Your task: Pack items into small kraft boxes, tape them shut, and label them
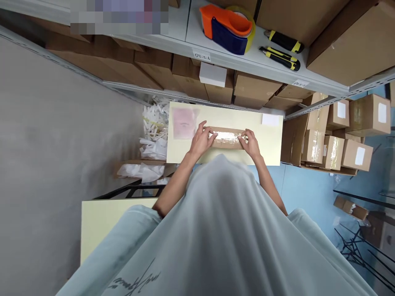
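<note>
A long, narrow cardboard box (227, 144) lies across the pale yellow table (185, 154) in front of me, with shiny clear tape along its top. My left hand (200, 142) grips the left end, thumb on the taped top and fingers bent over the far corner. At the opposite end, my right hand (249, 144) holds the box in the same way, thumb and fingers curled at the corner. A pink translucent plastic bag (184, 123) lies flat on the table left of my left hand. Beyond my right hand is a white slip of paper (270, 119).
Above the table, a grey shelf (185, 45) carries an orange and blue tape dispenser (226, 26), utility knives (282, 49) and cartons. Taped boxes (333, 152) fill a large carton at right. White scraps (156, 127) are heaped at left, by a grey wall (61, 144).
</note>
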Motion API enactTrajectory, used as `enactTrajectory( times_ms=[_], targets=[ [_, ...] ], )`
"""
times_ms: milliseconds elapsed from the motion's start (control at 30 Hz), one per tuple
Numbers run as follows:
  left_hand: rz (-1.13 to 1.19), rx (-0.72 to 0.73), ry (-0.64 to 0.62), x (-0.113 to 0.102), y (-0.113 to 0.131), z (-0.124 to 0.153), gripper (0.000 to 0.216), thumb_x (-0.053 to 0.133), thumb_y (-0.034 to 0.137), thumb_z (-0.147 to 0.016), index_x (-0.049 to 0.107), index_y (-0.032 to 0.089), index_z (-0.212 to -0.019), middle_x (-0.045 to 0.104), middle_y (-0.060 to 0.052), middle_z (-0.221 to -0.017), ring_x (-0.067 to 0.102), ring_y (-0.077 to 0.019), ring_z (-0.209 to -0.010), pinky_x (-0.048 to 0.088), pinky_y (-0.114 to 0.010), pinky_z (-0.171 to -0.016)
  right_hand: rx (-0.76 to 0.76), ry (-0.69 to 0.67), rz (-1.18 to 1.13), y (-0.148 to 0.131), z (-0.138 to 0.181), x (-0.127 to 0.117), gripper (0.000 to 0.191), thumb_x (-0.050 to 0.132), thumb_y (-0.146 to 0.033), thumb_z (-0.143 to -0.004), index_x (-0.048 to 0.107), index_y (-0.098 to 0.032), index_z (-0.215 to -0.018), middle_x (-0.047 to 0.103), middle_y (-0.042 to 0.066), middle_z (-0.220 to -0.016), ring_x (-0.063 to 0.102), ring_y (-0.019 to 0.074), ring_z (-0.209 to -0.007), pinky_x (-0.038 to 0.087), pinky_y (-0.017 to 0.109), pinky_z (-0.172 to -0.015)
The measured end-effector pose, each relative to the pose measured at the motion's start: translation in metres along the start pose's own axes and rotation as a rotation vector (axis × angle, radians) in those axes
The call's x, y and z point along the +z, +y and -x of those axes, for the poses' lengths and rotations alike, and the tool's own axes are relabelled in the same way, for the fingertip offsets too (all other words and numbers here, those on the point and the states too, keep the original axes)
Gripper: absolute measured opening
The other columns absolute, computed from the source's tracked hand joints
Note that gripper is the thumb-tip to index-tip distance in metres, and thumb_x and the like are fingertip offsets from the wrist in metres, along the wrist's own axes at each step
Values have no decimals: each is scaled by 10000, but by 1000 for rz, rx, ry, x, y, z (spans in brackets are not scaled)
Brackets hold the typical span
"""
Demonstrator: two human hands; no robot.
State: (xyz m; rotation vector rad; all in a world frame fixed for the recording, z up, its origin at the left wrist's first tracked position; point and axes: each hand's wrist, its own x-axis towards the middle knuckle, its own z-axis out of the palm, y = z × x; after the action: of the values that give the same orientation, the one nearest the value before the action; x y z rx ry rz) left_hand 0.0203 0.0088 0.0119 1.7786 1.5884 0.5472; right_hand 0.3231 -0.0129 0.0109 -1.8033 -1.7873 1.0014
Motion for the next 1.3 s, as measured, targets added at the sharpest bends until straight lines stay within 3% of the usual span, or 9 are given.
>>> enactTrajectory(
  times_ms=[100,200,367,533,733,867,1100,1200,1300],
  targets=[
    [124,-63,31,26,-6,-9,290,617,514,-1119,624,230,-1174,543,-243,-1698,681,-372,-1441,577,-540,-1223,123,10,-12,2,-1,23,313,492,-535,-1157,561,-267,-1303,660,192,-1538,669,341,-1446,596,483,-1128],
    [226,-111,76,53,-5,-24,469,670,527,-1076,571,211,-1408,642,-226,-1587,626,-360,-1522,529,-534,-1284,283,17,14,4,-7,39,287,416,-512,-1176,503,-273,-1309,713,166,-1456,754,327,-1197,586,478,-1066],
    [298,-154,104,68,-22,-34,800,696,664,-1048,477,190,-1654,544,-248,-1736,544,-376,-1627,470,-517,-1345,311,21,58,3,-11,52,295,387,-528,-1192,487,-276,-1309,742,128,-1389,752,302,-1099,571,428,-1009],
    [345,-325,-4,61,-57,-12,823,592,766,-1082,476,210,-1678,722,-200,-1530,712,-376,-1395,549,-542,-1232,228,-32,142,-6,-9,71,307,380,-494,-1209,510,-257,-1354,673,149,-1524,713,320,-1266,582,435,-1007],
    [311,-337,-79,58,-72,-1,786,609,718,-1092,460,232,-1693,734,-191,-1480,749,-362,-1229,562,-544,-1180,198,-44,115,3,-17,77,302,377,-504,-1223,523,-257,-1318,701,145,-1456,678,310,-1279,574,429,-1043],
    [282,-336,-133,56,-74,-3,755,595,660,-1101,439,240,-1708,743,-192,-1441,732,-395,-1286,549,-571,-1202,174,-30,109,13,-20,78,285,377,-492,-1217,531,-264,-1293,711,150,-1427,673,302,-1264,567,412,-1052],
    [309,-298,-162,42,-72,-4,784,544,656,-1075,441,194,-1700,617,-235,-1670,654,-405,-1505,527,-567,-1287,108,92,125,-6,-13,82,284,369,-429,-1185,580,-240,-1200,742,166,-1309,713,299,-1200,595,477,-1100],
    [262,-255,-69,27,-73,-21,917,626,694,-995,475,96,-1674,532,-306,-1744,525,-451,-1653,429,-584,-1386,-64,201,185,-21,-33,65,277,434,-428,-1164,621,-224,-1143,740,203,-1314,677,347,-1389,539,582,-1238],
    [216,-96,119,-5,-53,-63,858,620,669,-1003,527,105,-1643,545,-293,-1744,489,-459,-1680,378,-630,-1418,-297,364,279,-58,-86,18,388,432,-465,-1176,655,-176,-1308,715,253,-1437,600,375,-1538,421,672,-1357]
  ],
)
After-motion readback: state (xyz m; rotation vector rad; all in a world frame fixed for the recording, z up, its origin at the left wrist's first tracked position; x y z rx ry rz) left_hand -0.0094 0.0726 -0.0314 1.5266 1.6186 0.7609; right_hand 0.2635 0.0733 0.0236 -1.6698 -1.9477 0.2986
